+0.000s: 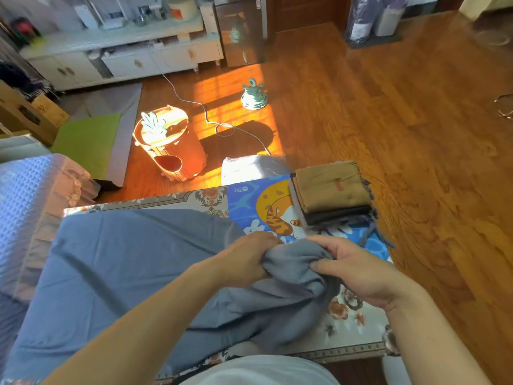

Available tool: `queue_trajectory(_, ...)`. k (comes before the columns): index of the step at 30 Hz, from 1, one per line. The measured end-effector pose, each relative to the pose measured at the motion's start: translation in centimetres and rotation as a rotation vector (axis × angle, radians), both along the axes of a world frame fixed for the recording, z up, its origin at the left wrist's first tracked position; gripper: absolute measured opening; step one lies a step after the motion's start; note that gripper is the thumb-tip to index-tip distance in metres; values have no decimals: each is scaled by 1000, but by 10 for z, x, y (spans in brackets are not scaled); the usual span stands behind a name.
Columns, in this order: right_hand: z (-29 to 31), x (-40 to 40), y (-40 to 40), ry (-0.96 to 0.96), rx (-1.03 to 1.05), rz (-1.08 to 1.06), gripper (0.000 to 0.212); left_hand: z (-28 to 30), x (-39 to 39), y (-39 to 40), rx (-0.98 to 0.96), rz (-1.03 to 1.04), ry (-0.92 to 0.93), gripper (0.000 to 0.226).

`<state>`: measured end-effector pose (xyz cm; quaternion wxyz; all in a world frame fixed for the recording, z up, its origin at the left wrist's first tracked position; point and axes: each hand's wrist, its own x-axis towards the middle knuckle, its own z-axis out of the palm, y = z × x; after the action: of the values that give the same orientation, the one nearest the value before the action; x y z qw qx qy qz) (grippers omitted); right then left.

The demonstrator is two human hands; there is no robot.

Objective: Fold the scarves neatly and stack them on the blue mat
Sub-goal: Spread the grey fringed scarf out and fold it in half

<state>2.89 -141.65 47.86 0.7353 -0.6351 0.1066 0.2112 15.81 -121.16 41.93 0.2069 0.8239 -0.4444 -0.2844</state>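
Our left hand (247, 257) and right hand (358, 270) both have their fingers curled into the same bunched end of a grey-blue scarf (133, 268), gripping the gathered cloth between them, with the two hands close together and the right thumb pressed into the fabric. We take the blue mat (249, 207) as our landmark: our hands sit just at its near edge, the bunched end touching or overlapping that edge. From our hands the rest of the scarf spreads out flat to the left of the mat, covering much of the floral-patterned bench (358, 329) and running toward the bench's left end. On the mat's right part lies a stack of folded scarves (333, 195): a tan one on top, darker ones beneath, with grey fringe trailing from the stack over the mat toward our right hand. Beyond the mat's far edge, on the wooden floor (416, 120), stands an orange bin (169, 145) in sunlight, with a white cable (205, 112) lying on the floor near it. Left of the mat, past the bench end, we see a blue knitted blanket (25, 195).
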Motion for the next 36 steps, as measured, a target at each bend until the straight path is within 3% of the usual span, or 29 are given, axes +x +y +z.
queue_trajectory(1,-2,-2,-3,11,12,-39,35,0,3,5,42,68,0,14)
queue_trajectory(4,-4,-2,-10,27,-3,-199,27,-2,18,21,183,181,-135,24)
queue_trajectory(10,-4,0,-32,131,40,-528,23,3,52,34,341,205,-406,9)
queue_trajectory(12,-4,-3,-45,266,-162,-481,17,11,61,32,290,279,-476,8)
queue_trajectory(14,-3,-6,-56,383,-588,-239,15,26,62,21,96,389,-417,17)
queue_trajectory(16,5,-5,-50,313,-801,-48,19,52,54,-2,-50,372,-290,19)
queue_trajectory(19,24,16,-13,12,-579,-105,85,93,33,-43,-75,145,-258,6)
queue_trajectory(20,22,25,0,-75,-531,-122,89,104,27,-55,-80,75,-340,11)
queue_trajectory(21,18,33,8,-160,-543,-147,76,111,24,-63,-94,32,-435,16)
queue_trajectory(23,17,43,11,-206,-695,-292,25,115,29,-68,-155,-24,-590,17)
queue_trajectory(26,27,34,-10,-237,-768,-498,28,105,52,-53,-41,-42,-690,32)
queue_trajectory(28,37,24,-21,-288,-770,-521,28,97,67,-40,78,89,-725,28)
queue_trajectory(31,29,15,-40,-219,-811,-562,20,96,81,-38,78,349,-636,15)
queue_trajectory(34,19,5,-57,-49,-954,-609,11,113,74,-62,-151,427,-298,29)
queue_trajectory(36,21,4,-53,-85,-901,-594,52,133,58,-82,-244,327,-83,37)
